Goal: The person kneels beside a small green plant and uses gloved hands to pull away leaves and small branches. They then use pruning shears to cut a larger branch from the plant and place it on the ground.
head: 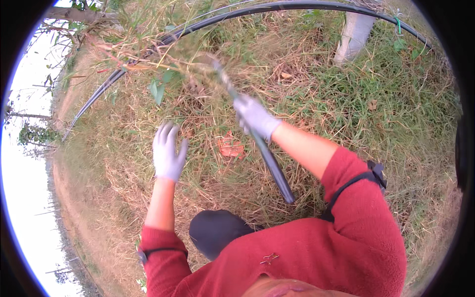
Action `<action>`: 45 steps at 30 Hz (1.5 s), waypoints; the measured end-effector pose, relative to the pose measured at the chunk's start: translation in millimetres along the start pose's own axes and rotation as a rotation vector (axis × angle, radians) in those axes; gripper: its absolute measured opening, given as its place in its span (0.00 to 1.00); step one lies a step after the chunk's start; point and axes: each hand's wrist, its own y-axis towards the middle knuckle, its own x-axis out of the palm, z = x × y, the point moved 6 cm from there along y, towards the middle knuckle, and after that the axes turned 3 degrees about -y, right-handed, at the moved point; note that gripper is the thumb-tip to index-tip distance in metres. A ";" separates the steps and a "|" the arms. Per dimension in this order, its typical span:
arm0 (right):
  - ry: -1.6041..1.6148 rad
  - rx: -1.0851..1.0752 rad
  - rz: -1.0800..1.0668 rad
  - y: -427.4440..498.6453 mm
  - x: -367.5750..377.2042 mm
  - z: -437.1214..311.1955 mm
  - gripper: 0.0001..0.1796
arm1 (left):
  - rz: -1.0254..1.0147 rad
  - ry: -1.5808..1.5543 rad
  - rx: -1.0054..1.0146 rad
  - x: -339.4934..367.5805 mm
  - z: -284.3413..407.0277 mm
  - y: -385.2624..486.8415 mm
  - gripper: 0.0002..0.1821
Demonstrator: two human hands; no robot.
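Note:
My right hand [256,116], in a pale glove, is closed around the dark handle of a long-handled tool [274,167]. The tool's far end is blurred and seems to carry a curved blade, among grass stems at the upper middle; its exact kind cannot be told. My left hand [169,152], gloved likewise, is held with its fingers apart above the grass and touches no tool. Ahead of it are a broad green leaf [157,92] and a blurred tangle of dry stems [148,61]. A reddish scrap [231,145] lies on the grass between my hands.
Black pipes or hoses [259,8] arch across the top and down the left. A pale post [354,35] stands at the upper right, with a green tie [398,24] on the pipe beside it. Leafy branches [35,133] are at the left. My dark-clad knee [219,232] is below.

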 end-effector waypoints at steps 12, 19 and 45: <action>-0.115 0.192 -0.105 -80.9 -16.1 67.7 0.32 | -0.712 0.631 -0.413 128.0 -112.6 58.4 0.27; 0.224 0.021 0.046 -59.5 -34.4 22.3 0.25 | -0.916 0.217 -0.696 195.5 -123.9 -102.3 0.25; 0.631 0.245 -0.094 -47.1 45.6 68.6 0.21 | 0.249 0.273 -0.350 51.7 -73.6 -1.8 0.15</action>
